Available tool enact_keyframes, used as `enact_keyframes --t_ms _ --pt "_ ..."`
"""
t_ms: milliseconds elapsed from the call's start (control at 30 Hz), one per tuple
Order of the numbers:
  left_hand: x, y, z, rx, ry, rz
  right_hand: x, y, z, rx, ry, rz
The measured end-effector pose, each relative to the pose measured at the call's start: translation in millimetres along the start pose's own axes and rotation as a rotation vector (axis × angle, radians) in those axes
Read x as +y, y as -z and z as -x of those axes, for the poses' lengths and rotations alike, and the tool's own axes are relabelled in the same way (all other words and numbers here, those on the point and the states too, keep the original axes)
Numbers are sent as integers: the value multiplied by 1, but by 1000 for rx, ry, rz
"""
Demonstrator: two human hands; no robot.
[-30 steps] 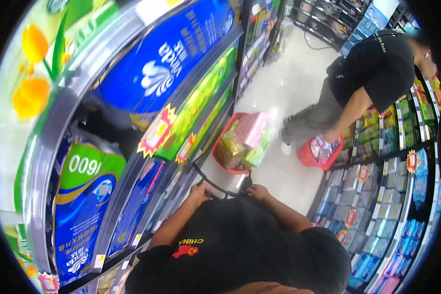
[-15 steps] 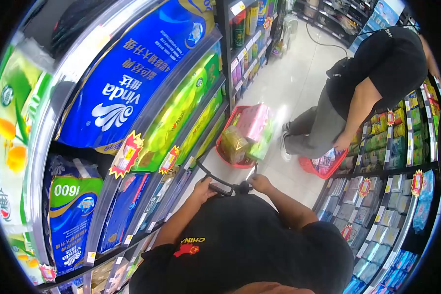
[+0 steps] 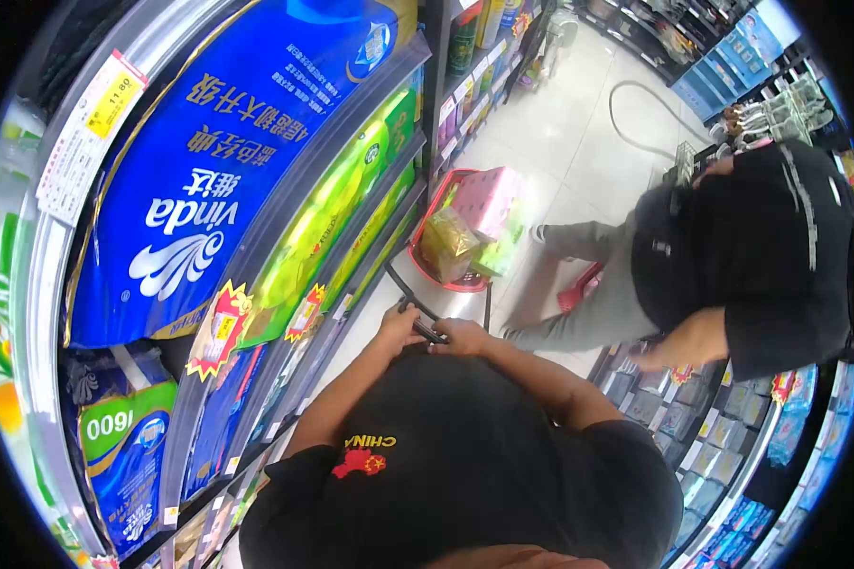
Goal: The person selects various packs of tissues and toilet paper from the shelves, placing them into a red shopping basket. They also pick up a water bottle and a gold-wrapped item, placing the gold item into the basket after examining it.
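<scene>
Close together in front of my dark shirt, my left hand (image 3: 399, 327) and my right hand (image 3: 460, 337) are closed on a black handle (image 3: 430, 332). The handle's dark arms lead down toward a red basket (image 3: 417, 248) on the floor. Inside the basket are a pink package (image 3: 485, 201), a yellowish wrapped package (image 3: 449, 240) and a light green package (image 3: 503, 248). The fingers of my right hand are partly hidden.
Shelves of blue tissue packs (image 3: 247, 142) and green packs (image 3: 327, 204) rise at the left. At the right, a person in black (image 3: 769, 247) leans by lower shelves (image 3: 721, 417). Another red basket (image 3: 582, 287) is partly behind that person's legs. A hose (image 3: 613, 106) lies farther back.
My hands have come closer together on the handle. The other person has moved closer and turned, with one leg stepping left in front of the second basket. The view has shifted slightly.
</scene>
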State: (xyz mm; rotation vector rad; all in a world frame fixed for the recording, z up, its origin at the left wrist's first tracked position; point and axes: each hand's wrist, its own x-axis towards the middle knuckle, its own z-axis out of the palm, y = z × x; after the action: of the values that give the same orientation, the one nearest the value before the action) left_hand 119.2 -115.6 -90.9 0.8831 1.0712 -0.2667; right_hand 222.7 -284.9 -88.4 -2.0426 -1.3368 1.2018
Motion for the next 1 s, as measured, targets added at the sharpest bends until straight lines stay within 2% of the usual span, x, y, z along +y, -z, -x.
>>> enact_keyframes --t_ms 33,133,233,433,533,833,1000 --pt "7 2 -6 -7 -2 -11 3 2 -8 22 44 23" --pt "26 9 -16 -20 3 -55 2 12 -36 -172 -4 106" --pt "45 16 -27 -31 9 -81 2 18 -54 -207 -28 76" --pt "63 27 -64 -62 26 -108 4 24 -80 -118 -98 66" --pt "68 24 -70 -80 27 -88 -10 44 -83 -179 -150 129" --pt "81 5 -93 -89 35 -74 18 67 -109 -284 -125 225" --pt "100 -14 -119 -77 54 -123 24 114 -122 -333 -99 267"
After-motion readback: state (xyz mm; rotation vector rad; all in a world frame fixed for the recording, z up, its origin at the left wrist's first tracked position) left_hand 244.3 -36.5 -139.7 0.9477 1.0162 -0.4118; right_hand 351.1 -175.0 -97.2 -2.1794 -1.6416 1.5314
